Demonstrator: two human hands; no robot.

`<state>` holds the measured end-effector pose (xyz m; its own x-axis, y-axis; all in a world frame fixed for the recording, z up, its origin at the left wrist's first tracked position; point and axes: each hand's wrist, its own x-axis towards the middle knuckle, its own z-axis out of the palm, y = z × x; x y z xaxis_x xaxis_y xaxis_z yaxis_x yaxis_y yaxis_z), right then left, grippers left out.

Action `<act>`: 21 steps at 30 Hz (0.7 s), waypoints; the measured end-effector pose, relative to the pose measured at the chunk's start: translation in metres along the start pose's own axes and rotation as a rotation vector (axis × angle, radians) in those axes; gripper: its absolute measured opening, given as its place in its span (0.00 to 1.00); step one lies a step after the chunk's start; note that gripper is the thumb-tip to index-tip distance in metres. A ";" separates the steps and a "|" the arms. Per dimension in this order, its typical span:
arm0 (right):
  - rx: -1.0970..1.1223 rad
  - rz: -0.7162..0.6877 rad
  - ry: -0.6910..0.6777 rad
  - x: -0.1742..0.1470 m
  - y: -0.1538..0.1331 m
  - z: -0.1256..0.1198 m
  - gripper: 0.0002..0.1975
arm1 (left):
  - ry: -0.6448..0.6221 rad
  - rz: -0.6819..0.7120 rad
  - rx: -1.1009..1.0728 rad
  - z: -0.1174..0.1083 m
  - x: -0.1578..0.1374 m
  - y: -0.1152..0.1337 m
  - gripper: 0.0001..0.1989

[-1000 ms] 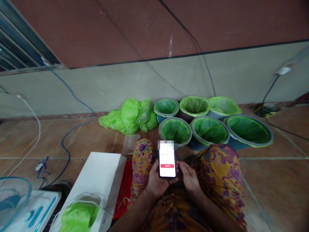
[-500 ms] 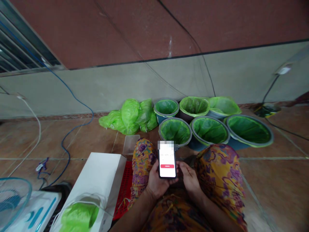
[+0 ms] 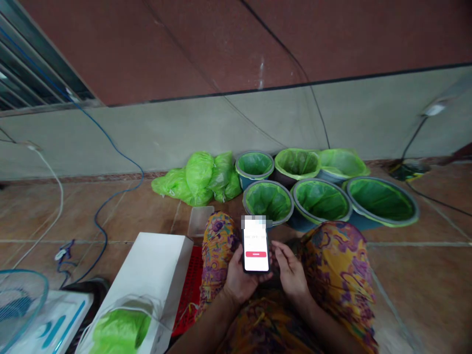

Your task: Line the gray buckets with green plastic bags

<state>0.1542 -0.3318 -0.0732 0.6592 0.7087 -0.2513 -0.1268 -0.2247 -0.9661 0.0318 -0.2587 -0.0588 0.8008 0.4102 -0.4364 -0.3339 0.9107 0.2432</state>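
Observation:
A smartphone (image 3: 256, 248) with a lit white screen and a red button lies in my left hand (image 3: 238, 280), whose thumb and fingers are wrapped round its edges. Beside the phone's right edge is my right hand (image 3: 291, 270), holding nothing, its fingers loosely stretched and slightly apart. I cannot tell whether its fingertips touch the phone. Both hands are above my lap, between my knees in patterned orange and purple cloth. The top of the screen is blurred out.
Several bins (image 3: 322, 199) lined with green bags stand ahead by the wall, next to tied green bags (image 3: 199, 177). A white box (image 3: 138, 275) with a green roll on it, a red basket (image 3: 188, 290) and a blue-rimmed mesh basket (image 3: 46, 290) are at left. Cables (image 3: 96, 216) cross the floor.
My right hand has shifted slightly, with its fingers raised a little beside the phone. The phone and my left hand stay almost in place.

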 end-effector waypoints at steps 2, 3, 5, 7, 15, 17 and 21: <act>-0.017 -0.005 0.000 0.001 0.002 0.000 0.25 | 0.008 -0.001 0.002 0.000 0.000 0.000 0.28; -0.023 -0.007 0.002 0.001 0.003 0.000 0.26 | 0.011 -0.001 0.000 0.000 0.000 0.000 0.28; -0.033 -0.016 0.009 0.002 0.005 -0.001 0.26 | 0.016 0.002 -0.006 0.001 -0.001 0.000 0.28; -0.050 -0.026 0.009 0.002 0.006 -0.001 0.26 | 0.016 0.000 -0.012 0.002 -0.001 0.000 0.28; -0.073 -0.069 -0.001 0.004 -0.010 -0.006 0.24 | -0.004 -0.017 -0.002 -0.001 0.001 -0.001 0.29; -0.099 -0.109 -0.004 0.005 -0.013 -0.008 0.23 | 0.010 -0.016 0.001 -0.001 0.001 -0.001 0.29; -0.150 -0.172 -0.011 0.007 -0.016 -0.008 0.22 | 0.041 -0.013 -0.006 -0.002 0.002 -0.003 0.28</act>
<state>0.1670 -0.3285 -0.0591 0.6531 0.7524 -0.0855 0.0987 -0.1965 -0.9755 0.0328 -0.2602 -0.0621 0.7838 0.4002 -0.4748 -0.3268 0.9160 0.2326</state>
